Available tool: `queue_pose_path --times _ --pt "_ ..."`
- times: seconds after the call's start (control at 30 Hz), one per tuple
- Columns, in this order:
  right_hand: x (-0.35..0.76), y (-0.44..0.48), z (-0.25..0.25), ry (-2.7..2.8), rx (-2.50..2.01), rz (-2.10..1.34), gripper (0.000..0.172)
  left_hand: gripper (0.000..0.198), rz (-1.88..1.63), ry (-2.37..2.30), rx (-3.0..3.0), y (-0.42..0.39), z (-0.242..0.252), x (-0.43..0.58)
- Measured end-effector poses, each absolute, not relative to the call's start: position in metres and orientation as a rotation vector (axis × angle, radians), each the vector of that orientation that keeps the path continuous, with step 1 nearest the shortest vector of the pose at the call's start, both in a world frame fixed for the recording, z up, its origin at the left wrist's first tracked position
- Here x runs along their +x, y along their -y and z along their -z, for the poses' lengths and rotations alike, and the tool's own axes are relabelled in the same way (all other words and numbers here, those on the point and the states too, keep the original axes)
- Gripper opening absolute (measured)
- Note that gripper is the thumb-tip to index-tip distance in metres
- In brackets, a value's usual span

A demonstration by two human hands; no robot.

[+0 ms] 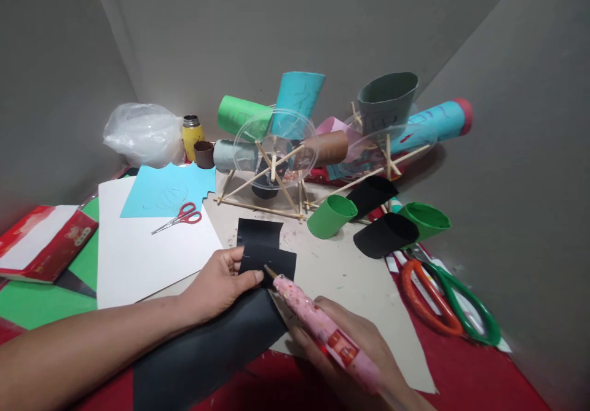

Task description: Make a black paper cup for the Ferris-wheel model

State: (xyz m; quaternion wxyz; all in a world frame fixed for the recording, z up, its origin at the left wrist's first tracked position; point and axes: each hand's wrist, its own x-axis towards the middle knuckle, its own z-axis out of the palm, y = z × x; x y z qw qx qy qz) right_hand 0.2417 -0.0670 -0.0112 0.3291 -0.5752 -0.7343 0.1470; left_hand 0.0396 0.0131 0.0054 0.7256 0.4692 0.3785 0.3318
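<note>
Pink glue gun (318,325) at black paper piece (276,258)
The left hand (224,285) pinches the piece's left side; the right hand (371,340), at the piece's lower right, grasps the gun.

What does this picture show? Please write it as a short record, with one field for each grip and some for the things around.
Left grip: pinches small black paper piece
Right grip: holds pink glue gun, nozzle at the paper; contact unclear
Scissors: red-handled scissors on blue sheet and white sheet; orange-and-green-handled scissors at right
Behind: stick-framed wheel model, another to its right
Far left: plastic bag, uncapped yellow bottle, brown cup
</note>
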Motion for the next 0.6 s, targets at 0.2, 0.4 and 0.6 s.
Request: queue_pose_path --times 0.2,0.4,0.6 --pt "0.233 0.065 -0.008 2.027 -1.434 -0.438 0.027 0.031 -0.708 -0.811 1.053 -0.009 -0.006 0.041" --pt "0.229 0.063 -0.005 2.027 -1.463 -0.46 0.023 0.025 -0.704 -0.822 1.117 -0.008 -0.004 0.042" --pt "0.228 0.062 -0.002 2.007 -1.556 -0.487 0.026 0.025 -0.695 -0.843 1.132 -0.007 -0.003 0.043"
